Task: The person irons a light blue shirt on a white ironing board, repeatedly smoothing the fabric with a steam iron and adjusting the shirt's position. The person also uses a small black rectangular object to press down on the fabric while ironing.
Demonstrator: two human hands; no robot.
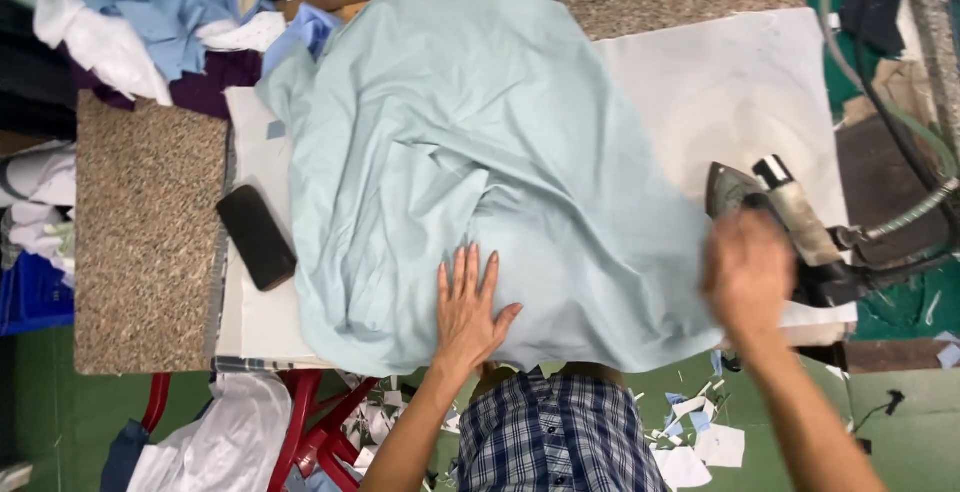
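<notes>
Heaps of cloth [130,32] in blue, white and dark purple lie piled at the far left, off the work surface so they stay out of the way. Below them a speckled brown board [145,242] butts against the white padded pressing table [740,92]. A black rectangular block [256,237] rests at the table's left edge, just beside the pale blue garment [480,152], near enough to grab but clear of the cloth.

That garment is spread over the middle of the table, rumpled, with its near hem hanging over the front edge toward the person's checked shirt [555,432]. The left hand [468,307] lies flat on it near the front edge, fingers spread wide and holding nothing; pressed down like this, it seems to pin the fabric so it cannot slide or bunch.

Further right, the right hand [748,274] is blurred at the garment's right edge, just beside the steam iron [775,212]; whether it grips the handle or only reaches for it cannot be told. The iron sits on the bare table, off the cloth, with its hose [905,217] trailing off to the right, away from the work. Paper scraps [700,432] litter the green floor below.
</notes>
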